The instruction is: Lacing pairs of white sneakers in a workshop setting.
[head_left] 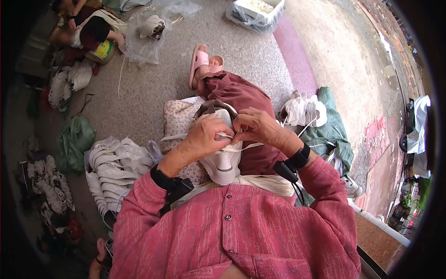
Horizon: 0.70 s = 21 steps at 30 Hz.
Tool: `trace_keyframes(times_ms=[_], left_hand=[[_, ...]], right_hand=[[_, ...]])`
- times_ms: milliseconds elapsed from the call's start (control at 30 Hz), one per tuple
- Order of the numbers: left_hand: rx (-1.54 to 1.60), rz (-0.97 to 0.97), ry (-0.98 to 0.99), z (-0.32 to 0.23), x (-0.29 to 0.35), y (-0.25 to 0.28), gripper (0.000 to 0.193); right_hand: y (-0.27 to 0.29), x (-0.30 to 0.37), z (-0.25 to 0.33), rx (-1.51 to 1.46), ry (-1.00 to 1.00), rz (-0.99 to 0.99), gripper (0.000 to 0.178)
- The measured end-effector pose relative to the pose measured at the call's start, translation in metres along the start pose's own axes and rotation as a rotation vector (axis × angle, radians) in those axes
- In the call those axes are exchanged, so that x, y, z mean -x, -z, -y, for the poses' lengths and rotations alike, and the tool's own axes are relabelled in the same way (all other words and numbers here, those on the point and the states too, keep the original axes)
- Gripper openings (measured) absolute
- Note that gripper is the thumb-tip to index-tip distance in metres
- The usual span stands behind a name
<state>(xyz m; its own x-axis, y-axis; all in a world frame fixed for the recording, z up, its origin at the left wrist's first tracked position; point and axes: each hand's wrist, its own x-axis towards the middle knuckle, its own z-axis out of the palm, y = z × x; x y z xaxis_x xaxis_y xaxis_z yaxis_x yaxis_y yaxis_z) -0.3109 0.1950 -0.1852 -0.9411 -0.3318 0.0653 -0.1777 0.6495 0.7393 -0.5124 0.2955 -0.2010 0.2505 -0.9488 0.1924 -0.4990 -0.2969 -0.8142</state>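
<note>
A white shoe upper with a brown collar rests on my lap, its toe toward my body. A flat white shoelace runs across it, with one end out to the left and more trailing at the right. My left hand is closed over the lacing area, thumb and fingers pinched on the shoelace. Close beside it, my right hand pinches the shoelace too, fingertips nearly touching the left ones. The fingers partly hide the eyelets.
Stacked white shoe uppers lie at my left, near a green sack. More uppers rest on green cloth at right. A floral cushion is beside my leg. A plastic-lined tub stands ahead; another person sits far left.
</note>
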Motion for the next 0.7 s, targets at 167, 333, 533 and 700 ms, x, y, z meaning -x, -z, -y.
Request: trace_keyframes(times_ms=[167,333,533,700], left_hand=[[-0.128,-0.053,-0.079,0.001,-0.001,-0.006,0.011],[-0.103,-0.029,-0.086,0.0,0.002,-0.006,0.01],[-0.028,-0.283,0.12,0.019,0.002,0.042,0.008],[-0.483,-1.045,0.368,0.111,0.042,0.181,0.017]], right_hand=[[0.004,-0.008,0.0,-0.038,0.052,0.047,0.035],[0.011,-0.011,0.008,-0.047,0.021,0.134,0.042],[0.009,-0.013,0.008,-0.037,-0.002,0.162,0.042],[0.006,-0.014,0.007,-0.001,0.013,0.115,0.037]])
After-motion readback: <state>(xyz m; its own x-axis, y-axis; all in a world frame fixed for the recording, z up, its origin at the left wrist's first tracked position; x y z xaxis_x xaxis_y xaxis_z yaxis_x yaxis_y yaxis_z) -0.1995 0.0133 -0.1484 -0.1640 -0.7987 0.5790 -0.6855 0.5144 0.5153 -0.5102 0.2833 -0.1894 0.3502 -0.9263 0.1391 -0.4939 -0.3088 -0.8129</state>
